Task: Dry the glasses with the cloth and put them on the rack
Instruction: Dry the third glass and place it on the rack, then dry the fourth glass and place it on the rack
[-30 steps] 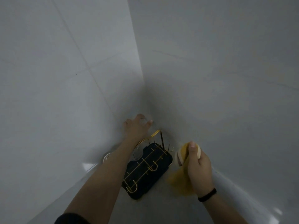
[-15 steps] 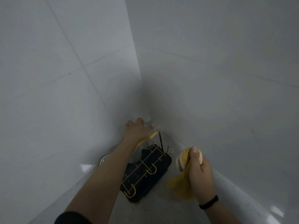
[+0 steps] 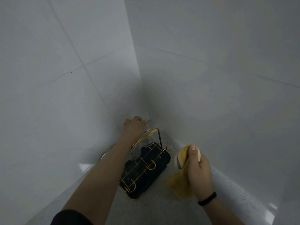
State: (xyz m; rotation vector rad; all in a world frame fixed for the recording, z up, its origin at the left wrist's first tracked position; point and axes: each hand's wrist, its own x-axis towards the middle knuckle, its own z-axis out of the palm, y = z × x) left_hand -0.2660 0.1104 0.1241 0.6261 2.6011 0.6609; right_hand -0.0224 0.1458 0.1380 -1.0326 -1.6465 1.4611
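The rack [image 3: 151, 169] is a black tray with gold wire pegs, standing on the counter in the wall corner. Two clear ribbed glasses [image 3: 134, 151] [image 3: 148, 142] sit upside down at its far end. My left hand [image 3: 132, 128] reaches past the rack's gold handle and is closed around another clear glass [image 3: 146, 126] right in the corner. To the right of the rack, my right hand [image 3: 200, 172] holds the yellow cloth [image 3: 180, 184] bunched together with a pale round disc [image 3: 177, 160]. The cloth hangs below the fist.
White tiled walls meet in a corner just behind the rack. The speckled counter [image 3: 154, 208] runs toward me. A glass rim [image 3: 103, 155] shows on the counter left of my left forearm, partly hidden by it.
My left hand has stayed on the glass in the corner, shifting only slightly. My right hand keeps the cloth and disc in the same spot beside the rack.
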